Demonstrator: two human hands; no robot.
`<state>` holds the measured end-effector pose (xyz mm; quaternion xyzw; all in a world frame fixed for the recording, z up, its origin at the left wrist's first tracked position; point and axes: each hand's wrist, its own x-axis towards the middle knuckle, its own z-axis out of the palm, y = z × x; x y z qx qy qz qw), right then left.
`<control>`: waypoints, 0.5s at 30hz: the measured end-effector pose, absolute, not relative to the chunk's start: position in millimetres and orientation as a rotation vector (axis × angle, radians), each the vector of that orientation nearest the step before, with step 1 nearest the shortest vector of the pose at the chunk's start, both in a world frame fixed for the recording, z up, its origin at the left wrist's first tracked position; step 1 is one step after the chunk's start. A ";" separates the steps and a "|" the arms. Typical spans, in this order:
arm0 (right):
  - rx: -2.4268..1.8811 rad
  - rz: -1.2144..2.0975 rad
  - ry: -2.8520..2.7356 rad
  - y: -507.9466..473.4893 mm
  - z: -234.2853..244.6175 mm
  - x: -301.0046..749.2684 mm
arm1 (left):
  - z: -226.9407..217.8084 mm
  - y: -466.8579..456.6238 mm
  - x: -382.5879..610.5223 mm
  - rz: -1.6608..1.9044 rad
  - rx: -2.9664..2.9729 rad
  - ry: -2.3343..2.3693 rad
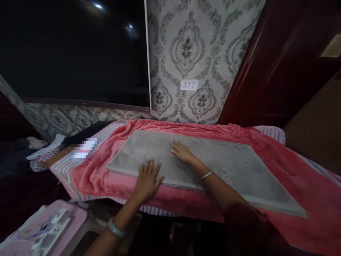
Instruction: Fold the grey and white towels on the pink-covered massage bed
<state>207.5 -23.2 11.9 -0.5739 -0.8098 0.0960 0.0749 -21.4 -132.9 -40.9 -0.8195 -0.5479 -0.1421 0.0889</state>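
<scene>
A grey, soft-looking rectangular mat (229, 156) lies flat and spread out on a pink plush blanket (93, 174). My left hand (147, 181) rests on the mat's near edge with its fingers stretched apart. Farther in, my right hand (181, 152) lies on the mat's surface, fingers extended and pointing left. Neither hand holds anything. A small patch of lighter marks shows on the mat to the right of my right forearm.
Under the blanket a striped cloth (271, 133) shows at the edges. A large television (74, 53) hangs behind on the left, and a dark red door frame (255, 64) stands at right. A pink stool (71, 213) bearing white items sits at lower left.
</scene>
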 end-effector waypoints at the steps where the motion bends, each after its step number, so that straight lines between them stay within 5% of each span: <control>1: -1.736 0.299 -2.435 -15.8 11.5 200.4 | -46.2 -135.0 -22.5 -0.476 -2.418 -1.597; 7: -1.644 0.278 -2.565 -11.3 0.0 165.5 | -58.9 -145.0 -31.8 -0.887 -2.348 -1.320; 15: -0.688 0.638 -2.865 -125.9 -11.5 141.8 | -25.2 -121.2 -99.4 -1.244 -2.112 -1.443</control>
